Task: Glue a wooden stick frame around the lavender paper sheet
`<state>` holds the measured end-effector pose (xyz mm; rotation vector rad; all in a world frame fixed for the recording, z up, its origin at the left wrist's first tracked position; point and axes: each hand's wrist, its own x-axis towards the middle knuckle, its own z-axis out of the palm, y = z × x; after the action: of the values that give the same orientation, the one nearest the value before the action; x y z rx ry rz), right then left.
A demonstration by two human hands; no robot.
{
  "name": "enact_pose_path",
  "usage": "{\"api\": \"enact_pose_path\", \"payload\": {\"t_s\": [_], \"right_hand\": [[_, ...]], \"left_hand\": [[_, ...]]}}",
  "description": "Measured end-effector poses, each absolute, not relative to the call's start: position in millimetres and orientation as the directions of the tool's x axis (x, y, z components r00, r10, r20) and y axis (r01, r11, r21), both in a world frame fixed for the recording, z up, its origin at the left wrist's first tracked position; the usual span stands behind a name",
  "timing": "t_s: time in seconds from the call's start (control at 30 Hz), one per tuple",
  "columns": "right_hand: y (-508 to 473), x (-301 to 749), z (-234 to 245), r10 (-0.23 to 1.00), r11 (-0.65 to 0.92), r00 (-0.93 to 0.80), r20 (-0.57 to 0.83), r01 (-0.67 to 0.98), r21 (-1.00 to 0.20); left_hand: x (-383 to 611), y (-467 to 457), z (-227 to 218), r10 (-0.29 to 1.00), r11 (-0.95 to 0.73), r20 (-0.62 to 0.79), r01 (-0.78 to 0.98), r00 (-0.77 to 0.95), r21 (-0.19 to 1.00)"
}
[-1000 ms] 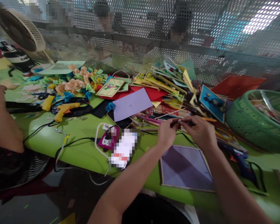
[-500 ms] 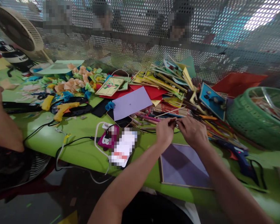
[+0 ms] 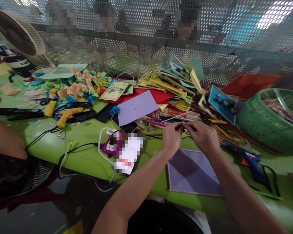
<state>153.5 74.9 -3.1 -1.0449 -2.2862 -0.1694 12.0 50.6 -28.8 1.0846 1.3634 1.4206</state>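
Note:
My left hand (image 3: 172, 138) and my right hand (image 3: 202, 135) meet above the table, fingertips pinched close together. Between them is something small and pale, too tiny to name. Just below the hands lies a purple sheet edged with thin wooden sticks (image 3: 192, 172), partly covered by my right forearm. Beyond my fingers are a bundle of thin sticks (image 3: 179, 115) and a loose lilac sheet (image 3: 138, 107). To the right of my right hand rests a dark blue glue gun (image 3: 255, 165).
A green basket (image 3: 271, 126) stands at the right. A phone (image 3: 129, 156) and cables lie left of my arms. Farther left are yellow glue guns (image 3: 68, 116), paper flowers (image 3: 80, 87), a fan (image 3: 18, 34) and another person's arm (image 3: 5, 133). Stacked framed cards (image 3: 171, 86) lie behind.
My hands stay in nearly the same place, with the right fingers shifting slightly around the small thing. At the left, the other person's hand has moved a little.

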Motion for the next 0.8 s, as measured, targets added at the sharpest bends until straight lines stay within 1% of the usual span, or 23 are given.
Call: {"api": "enact_pose_path", "payload": {"t_s": [0.07, 0.17, 0.3, 0.37, 0.47, 0.57, 0.67, 0.8], "right_hand": [[74.4, 153.6, -3.8, 0.643, 0.675, -0.505, 0.576, 0.729, -0.115], [73.4, 152.6, -7.0, 0.632, 0.663, -0.516, 0.578, 0.746, -0.058], [72.5, 150.0, -10.5, 0.631, 0.63, -0.496, 0.597, 0.776, -0.021], [72.8, 149.6, -10.0, 0.64, 0.63, -0.477, 0.603, 0.775, -0.055], [74.0, 151.6, -6.7, 0.657, 0.669, -0.48, 0.581, 0.727, -0.155], [75.1, 154.7, -3.8, 0.676, 0.681, -0.482, 0.557, 0.698, -0.222], [75.4, 155.7, -4.3, 0.699, 0.658, -0.47, 0.539, 0.719, -0.226], [74.9, 153.6, -8.5, 0.701, 0.632, -0.466, 0.539, 0.757, -0.167]], "left_hand": [[11.4, 47.5, -27.6, 0.973, -0.056, 0.067, 0.055, -0.223, 0.997], [11.0, 44.2, -26.9, 0.971, -0.075, 0.103, 0.133, -0.216, 0.988], [11.0, 44.2, -27.7, 0.969, -0.07, 0.101, 0.144, -0.225, 0.987], [11.0, 46.0, -28.6, 0.97, -0.064, 0.09, 0.122, -0.225, 0.99], [11.0, 48.7, -29.6, 0.973, -0.058, 0.074, 0.08, -0.219, 0.995], [11.1, 48.8, -29.1, 0.976, -0.056, 0.072, 0.082, -0.205, 0.995], [11.3, 46.6, -27.6, 0.976, -0.049, 0.075, 0.129, -0.205, 0.99], [11.1, 43.5, -26.2, 0.974, -0.042, 0.079, 0.174, -0.211, 0.984]]}}
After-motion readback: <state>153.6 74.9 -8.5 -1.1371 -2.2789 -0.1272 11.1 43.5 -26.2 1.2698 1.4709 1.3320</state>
